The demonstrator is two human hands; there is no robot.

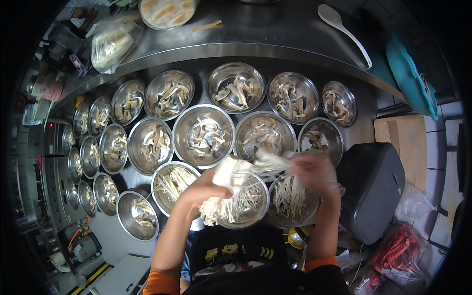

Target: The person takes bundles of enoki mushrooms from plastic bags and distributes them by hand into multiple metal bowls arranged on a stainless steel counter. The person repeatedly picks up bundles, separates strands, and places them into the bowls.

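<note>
My left hand (206, 190) grips a bunch of enoki mushrooms (232, 173), its thick white base up and its thin stems hanging down over a steel bowl (263, 206) with more enoki. From that base, blurred whitish, partly see-through material (271, 162) stretches to my right hand (313, 171), which is blurred and closed around its end. Whether the material is plastic film or torn stems is unclear. Beneath my right hand, a steel bowl (311, 215) holds loose enoki (289, 195). Left of my left hand stands another bowl (156, 201) with enoki strands (175, 180).
Several steel bowls (177, 143) with torn mushroom strips crowd the steel counter. A raised shelf (258, 27) bears a white ladle (339, 24), bagged food (114, 44) and flatbreads (167, 11). At right are a dark bin-like container (368, 188), a wooden board (411, 147) and a turquoise basket (405, 70).
</note>
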